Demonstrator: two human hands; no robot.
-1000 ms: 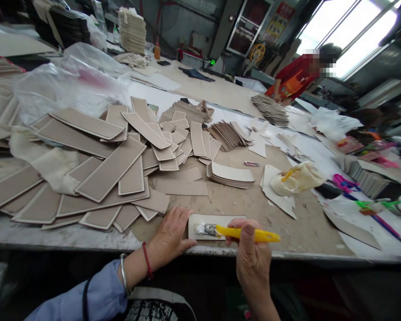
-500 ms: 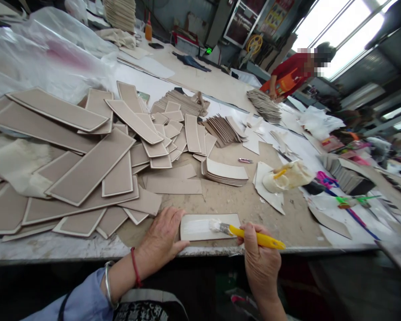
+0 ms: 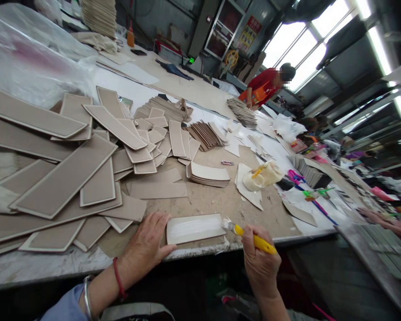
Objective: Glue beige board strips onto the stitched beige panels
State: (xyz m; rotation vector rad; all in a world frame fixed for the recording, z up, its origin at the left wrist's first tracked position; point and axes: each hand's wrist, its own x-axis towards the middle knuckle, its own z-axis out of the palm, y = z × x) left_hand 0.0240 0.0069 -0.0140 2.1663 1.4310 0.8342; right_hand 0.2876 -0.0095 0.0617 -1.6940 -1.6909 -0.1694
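Note:
A pale rectangular panel [image 3: 194,228] lies flat near the table's front edge, with wet white streaks along its surface. My left hand [image 3: 151,236] rests against the panel's left end, thumb and fingers apart. In my right hand [image 3: 261,256] is a paintbrush [image 3: 254,238] with a yellow handle, gripped by closed fingers. Its white-coated bristles are at the panel's right end. Behind the panel sits a small stack of curved pale panels [image 3: 208,174]. Farther right, a white pot [image 3: 254,180] with a yellow handle sticking out stands on a pale scrap.
A large heap of beige panels [image 3: 67,178] with light borders covers the left side. Plastic sheeting [image 3: 36,53] lies behind it. Small thread snips [image 3: 227,163] lie mid-table. Across the table a person in red [image 3: 263,87] stands by a stack of pieces [image 3: 242,113].
The brush has moved right across the panel, from its middle to its right end, and the white coating now reaches farther along. My left hand stays at the panel's left end. The camera view has shifted.

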